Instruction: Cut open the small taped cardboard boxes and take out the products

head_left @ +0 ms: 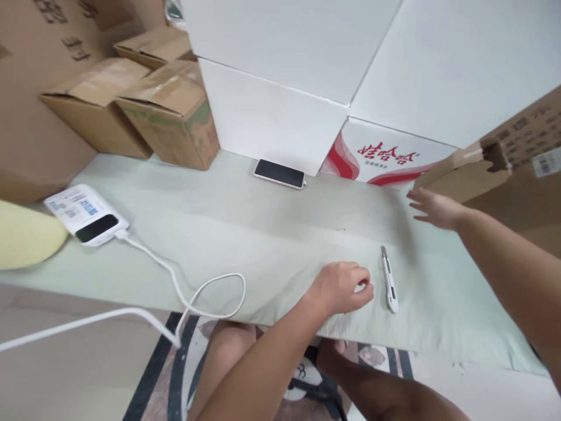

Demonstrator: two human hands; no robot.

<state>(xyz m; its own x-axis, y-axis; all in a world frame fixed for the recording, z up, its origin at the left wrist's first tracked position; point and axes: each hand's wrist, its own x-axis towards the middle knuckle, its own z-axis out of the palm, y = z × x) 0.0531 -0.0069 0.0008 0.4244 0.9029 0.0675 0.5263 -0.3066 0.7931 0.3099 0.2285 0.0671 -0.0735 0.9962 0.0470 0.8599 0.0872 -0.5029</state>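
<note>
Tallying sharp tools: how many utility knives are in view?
1: the utility knife on the green cloth, between the left hand and right hand. Others may be hidden.

Red "娃哈哈", small "饮用纯净水" on the red-and-white carton (390,155)

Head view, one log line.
left hand: curled, beside white cutter; right hand: open, near brown carton; cutter: on green cloth

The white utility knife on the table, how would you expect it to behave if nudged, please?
Probably stiff, as the utility knife has a straight body. Its flat-looking sides suggest it may slide rather than roll. Being slim beside the left hand, it is likely light.
</note>
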